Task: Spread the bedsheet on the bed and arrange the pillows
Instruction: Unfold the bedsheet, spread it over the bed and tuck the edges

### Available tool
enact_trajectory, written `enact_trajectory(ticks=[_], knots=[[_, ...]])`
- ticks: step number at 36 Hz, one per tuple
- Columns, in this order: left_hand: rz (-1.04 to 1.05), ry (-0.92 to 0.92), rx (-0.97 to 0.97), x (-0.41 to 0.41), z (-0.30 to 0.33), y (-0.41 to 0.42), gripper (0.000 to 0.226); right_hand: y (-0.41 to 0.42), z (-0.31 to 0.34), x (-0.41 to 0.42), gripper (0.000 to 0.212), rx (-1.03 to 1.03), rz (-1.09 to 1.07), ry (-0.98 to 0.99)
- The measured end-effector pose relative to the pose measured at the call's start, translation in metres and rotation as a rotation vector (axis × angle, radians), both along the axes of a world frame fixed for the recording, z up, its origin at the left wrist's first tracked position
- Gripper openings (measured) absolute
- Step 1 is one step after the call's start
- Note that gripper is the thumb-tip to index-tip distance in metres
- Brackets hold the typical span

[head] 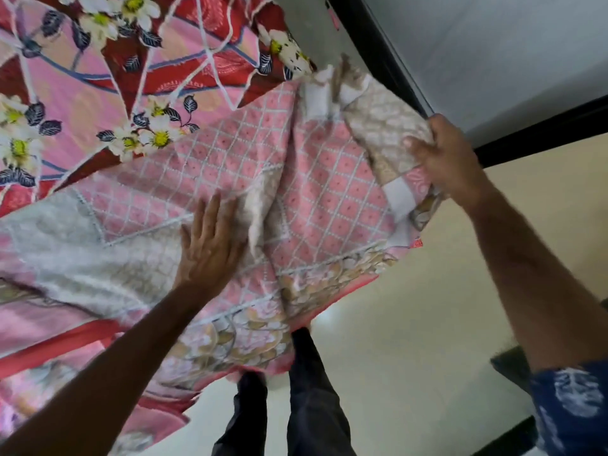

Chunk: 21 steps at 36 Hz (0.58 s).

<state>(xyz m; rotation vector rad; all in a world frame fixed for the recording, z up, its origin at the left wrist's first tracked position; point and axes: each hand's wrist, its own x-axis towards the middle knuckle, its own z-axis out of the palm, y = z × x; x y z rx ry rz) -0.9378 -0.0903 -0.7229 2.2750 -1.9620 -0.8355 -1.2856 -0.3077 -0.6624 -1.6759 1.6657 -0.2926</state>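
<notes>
Left hand [210,245]: lying flat on the pink lattice bedsheet [329,179], fingers straight and spread wide, palm down, pressing the cloth just beside a raised fold [260,222] running from the middle of the sheet toward the near edge. Holding nothing.

Right hand [444,159]: gripping the far-right corner of the bedsheet, fingers curled round a bunched portion with its pale beige reverse side [381,123] showing. Corner raised slightly and turned over, sitting close to the dark frame [533,130] along the wall.

Bedsheet: covering the near part of the bed, spreading from the left border of the view to the right corner in the grip. Wrinkling between the two hands. Floral border [329,278] hanging over the near edge, draping in front of the legs in dark trousers [316,390].

Red floral cover [131,60]: lying farther back on the bed, upper left, with white flowers and dark leaves, partly overlapped by the lattice sheet.

Floor [411,324]: pale and glossy, showing below and to the right of the bed.

Blue patterned sleeve [572,399]: showing at the lower right on the right arm.

Pillows: cannot tell location from this view.
</notes>
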Motion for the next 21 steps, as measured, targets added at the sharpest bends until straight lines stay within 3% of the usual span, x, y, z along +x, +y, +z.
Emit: enact_trajectory(ticks=[4, 8, 10, 15, 21], knots=[[-0.085, 0.018, 0.029, -0.028, -0.008, -0.014, 0.073, -0.016, -0.013, -0.052, 0.04, 0.017, -0.033, 0.23], [-0.121, -0.107, 0.088, -0.039, -0.019, -0.015, 0.076, -0.004, -0.032, -0.06, 0.062, 0.016, -0.08, 0.384], [-0.134, -0.133, 0.092, -0.037, -0.023, -0.012, 0.073, 0.008, -0.038, -0.048, 0.055, -0.084, -0.067, 0.445], [-0.179, -0.149, 0.087, -0.025, -0.025, 0.011, 0.072, 0.063, -0.052, -0.001, 0.036, 0.122, -0.041, 0.041], [-0.251, -0.168, 0.128, -0.016, -0.019, 0.044, 0.074, 0.095, -0.084, -0.01, 0.063, 0.215, -0.273, -0.066]])
